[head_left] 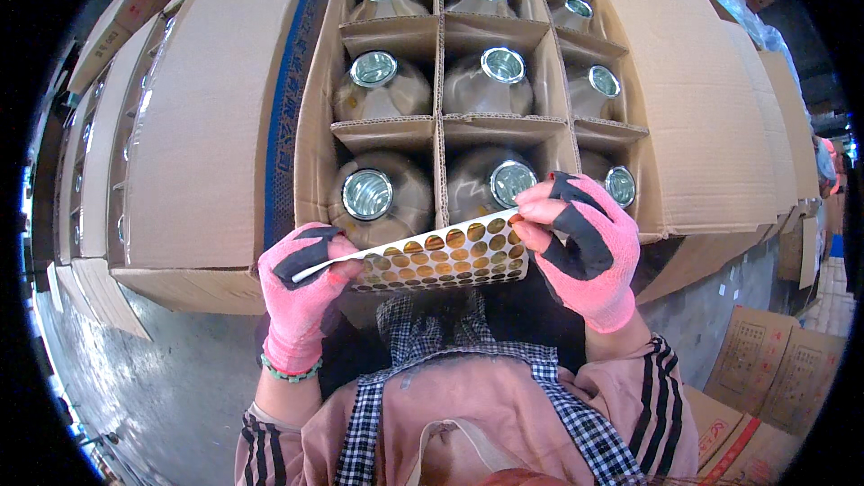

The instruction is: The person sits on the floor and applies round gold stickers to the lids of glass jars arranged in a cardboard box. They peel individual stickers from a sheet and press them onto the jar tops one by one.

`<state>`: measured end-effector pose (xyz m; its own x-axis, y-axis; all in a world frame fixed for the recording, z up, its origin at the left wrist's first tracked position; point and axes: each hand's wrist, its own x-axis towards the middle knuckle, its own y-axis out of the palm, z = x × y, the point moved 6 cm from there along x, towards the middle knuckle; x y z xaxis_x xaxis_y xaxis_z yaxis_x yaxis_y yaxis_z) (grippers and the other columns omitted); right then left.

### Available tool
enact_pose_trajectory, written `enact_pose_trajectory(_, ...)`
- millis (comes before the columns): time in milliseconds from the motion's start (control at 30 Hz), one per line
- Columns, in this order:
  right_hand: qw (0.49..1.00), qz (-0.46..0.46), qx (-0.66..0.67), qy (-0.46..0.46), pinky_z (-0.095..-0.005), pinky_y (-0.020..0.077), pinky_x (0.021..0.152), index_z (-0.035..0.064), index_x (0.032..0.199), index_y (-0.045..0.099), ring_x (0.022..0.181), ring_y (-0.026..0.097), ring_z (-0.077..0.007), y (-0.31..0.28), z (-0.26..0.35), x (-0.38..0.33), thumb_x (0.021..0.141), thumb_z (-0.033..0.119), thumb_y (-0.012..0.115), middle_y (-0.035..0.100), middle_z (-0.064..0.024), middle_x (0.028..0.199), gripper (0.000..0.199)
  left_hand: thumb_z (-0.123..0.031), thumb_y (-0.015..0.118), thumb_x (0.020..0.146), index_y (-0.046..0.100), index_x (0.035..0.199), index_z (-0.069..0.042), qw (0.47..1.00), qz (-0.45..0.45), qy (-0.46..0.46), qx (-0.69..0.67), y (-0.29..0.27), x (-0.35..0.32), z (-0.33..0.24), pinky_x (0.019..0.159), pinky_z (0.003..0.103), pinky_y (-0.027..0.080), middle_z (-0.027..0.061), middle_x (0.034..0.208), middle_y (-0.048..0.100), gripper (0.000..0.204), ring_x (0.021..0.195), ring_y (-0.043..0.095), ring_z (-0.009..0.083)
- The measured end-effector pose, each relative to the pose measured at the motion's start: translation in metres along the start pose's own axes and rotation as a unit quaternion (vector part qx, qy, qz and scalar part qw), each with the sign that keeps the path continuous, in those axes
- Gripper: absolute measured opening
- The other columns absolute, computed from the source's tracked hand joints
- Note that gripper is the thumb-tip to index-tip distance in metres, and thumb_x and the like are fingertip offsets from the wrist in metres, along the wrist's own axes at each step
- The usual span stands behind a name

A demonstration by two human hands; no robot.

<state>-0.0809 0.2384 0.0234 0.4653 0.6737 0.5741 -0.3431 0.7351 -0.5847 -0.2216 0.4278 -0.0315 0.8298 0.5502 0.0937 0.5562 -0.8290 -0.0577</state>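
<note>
Bottom centre: checked apron and striped sleeves. Just above, mid-frame, a sticker sheet point(441, 256) of round gold dots, held flat between both hands. Left hand point(301, 292), pink fingerless glove, pinches the sheet's left edge. Right hand point(580, 247), same glove, fingertips point(531, 213) pinching at the sheet's right edge. Beyond, upper centre: open cardboard carton point(315, 135) with dividers, brownish glass bottles point(382, 85) standing one per cell. Closed cartons point(216, 108) left.

Glossy gold stickers on a paper sheet point(441, 256), matt corrugated cardboard box point(702, 99), shiny glass bottles point(378, 90).
</note>
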Motion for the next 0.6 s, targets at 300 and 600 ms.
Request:
enact_pose_trajectory(300,0.999,0.030,-0.027,0.019,-0.0360,0.0449,0.074,0.0069,0.083,0.061,0.080,0.057,-0.0263,0.002,-0.001,0.000,0.062,0.001,0.069,0.060,-0.0073,0.081,0.023,-0.003,0.066,0.061,0.063,0.069,0.003,1.000,0.018,0.008,0.022,0.003,0.003,-0.001,0.059,0.025,0.042,0.0076,0.071,0.058,0.010,0.065,0.054,0.0148)
enact_pose_trajectory(600,0.997,-0.013,0.057,0.042,-0.0328,0.0441,0.078,0.0020,0.077,0.059,0.085,0.057,-0.0241,-0.005,0.002,0.016,0.061,-0.007,0.061,0.059,-0.0134,0.094,0.019,0.000,0.067,0.067,0.062,0.078,0.002,0.982,-0.009,-0.140,-0.127,-0.002,0.003,0.021,0.056,0.018,0.041,0.0007,0.070,0.058,0.012,0.062,0.052,0.0056)
